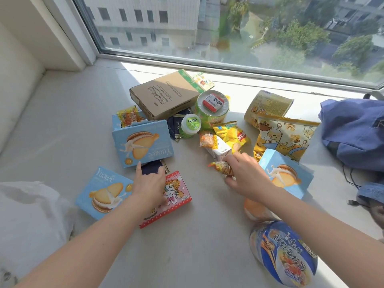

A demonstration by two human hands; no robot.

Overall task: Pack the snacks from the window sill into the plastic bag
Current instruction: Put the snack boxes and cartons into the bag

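Note:
Snacks lie scattered over the pale window sill (195, 242). My left hand (148, 183) reaches onto a dark navy sachet (151, 167) that lies between a blue biscuit box (143, 142) and a pink cartoon box (174, 196); whether it grips the sachet is unclear. My right hand (245, 173) holds a small orange snack packet (221, 167) beside a white carton (221, 149). The white plastic bag (29, 217) sits crumpled at the left edge. Another blue biscuit box (104, 193) lies beside it.
A brown cardboard box (166, 94), green tin (213, 110), green gum jar (190, 125), yellow chip bag (232, 135), popcorn bag (284, 138), third blue box (286, 171) and blue noodle cup (284, 252) lie around. A blue cloth bag (355, 132) sits at the right.

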